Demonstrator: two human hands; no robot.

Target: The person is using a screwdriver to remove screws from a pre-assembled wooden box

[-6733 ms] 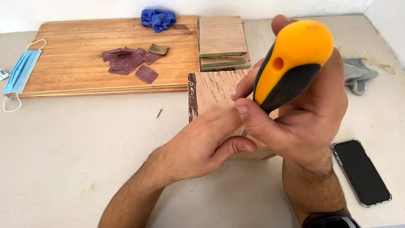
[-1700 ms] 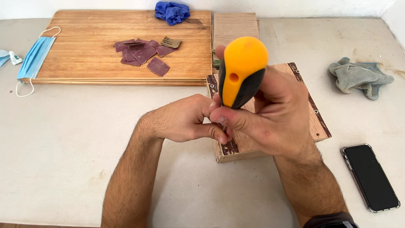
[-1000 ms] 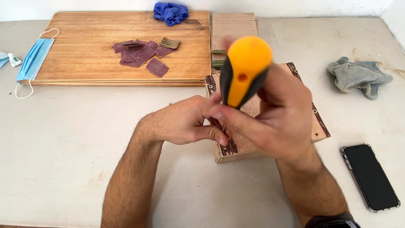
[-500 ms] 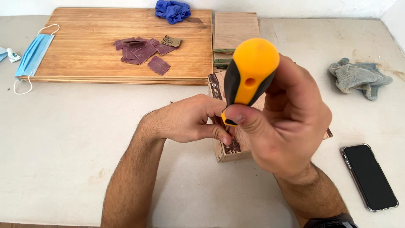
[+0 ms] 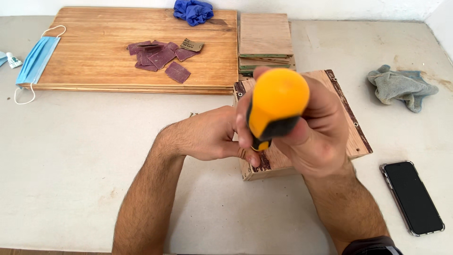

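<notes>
A square wooden box (image 5: 351,134) with dark worn edge strips lies on the pale table. My right hand (image 5: 311,137) grips a screwdriver by its yellow and black handle (image 5: 276,106), held upright over the box's left edge; its shaft and tip are hidden behind my fingers. My left hand (image 5: 205,137) rests against the left side of the box, fingers curled at the spot under the handle. Whatever it pinches there is hidden.
A large wooden board (image 5: 99,56) at the back holds several maroon sandpaper pieces (image 5: 160,59) and a blue glove (image 5: 193,10). Stacked wooden squares (image 5: 264,38) stand behind the box. A grey rag (image 5: 401,87), a black phone (image 5: 413,196) and a blue face mask (image 5: 35,61) also lie around.
The yellow handle has turned and tilted in my right hand over the last second, staying above the box's left edge. My left hand stays pressed against the box.
</notes>
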